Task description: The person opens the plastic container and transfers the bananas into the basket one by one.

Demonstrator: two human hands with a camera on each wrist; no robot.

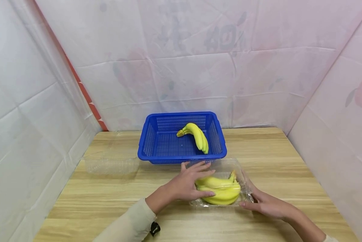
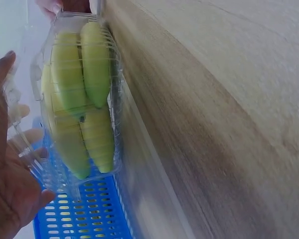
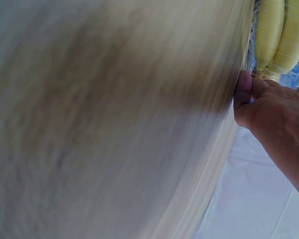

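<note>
A transparent plastic box (image 1: 111, 166) stands at the left of the wooden table (image 1: 108, 198); next, the blue basket (image 1: 169, 158) holds a banana bunch (image 1: 196, 135); nearer, the left hand (image 1: 191, 183) spreads its fingers wide on the lid of a clear container (image 1: 226, 166), just in front of the basket, with bananas (image 1: 223, 195) inside; above, letter-like marks on the back sheet (image 1: 184, 79) are too faint to read; rightmost, the right hand (image 1: 268, 203) grips the container's end; only the left wrist view shows four banana lengths through the ribbed side.
</note>
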